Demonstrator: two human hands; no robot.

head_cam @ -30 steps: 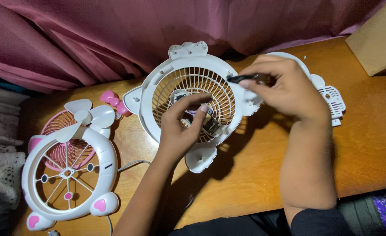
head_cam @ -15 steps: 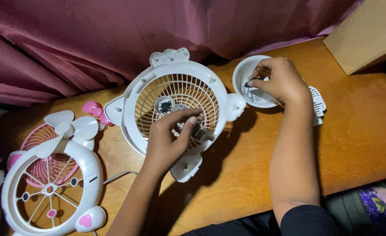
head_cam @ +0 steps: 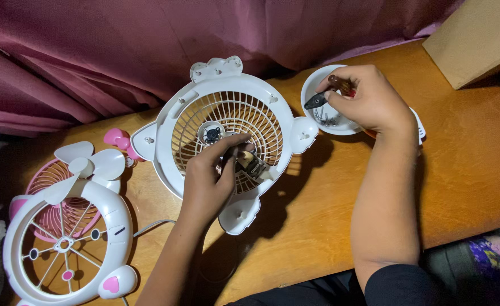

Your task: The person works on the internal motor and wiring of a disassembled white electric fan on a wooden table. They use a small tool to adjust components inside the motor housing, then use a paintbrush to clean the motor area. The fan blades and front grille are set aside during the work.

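Fan housing (head_cam: 227,133), white, with a round grille and ear-shaped lugs, lies flat on the wooden table (head_cam: 476,170) just left of centre, in front of the pink curtain (head_cam: 148,51). At far left, a second white fan frame (head_cam: 71,249) with pink feet rests over a pink grille (head_cam: 63,198), with a loose white blade (head_cam: 85,164) and a pink bow piece (head_cam: 116,139) beside it; these sit lower in view than half a second earlier, since the camera has shifted. Left hand (head_cam: 207,181) reaches in from below, forearm angled up and to the right, wrist bent, fingers curled and pinching a small dark motor part (head_cam: 250,164) against the grille; its grasp matches the earlier pictures. Right hand (head_cam: 369,99), forearm nearly vertical, is closed around a screwdriver (head_cam: 326,93) with a dark red-brown handle. One second ago this tool lay across the housing's upper rim; it now points its tip into the small white bowl (head_cam: 315,116) at right, where several screws (head_cam: 329,120) lie. Judged from this shift, the tool has left the housing and works at the screw supply, while the other hand steadies the part. A cardboard box (head_cam: 476,39) occupies the upper right corner.
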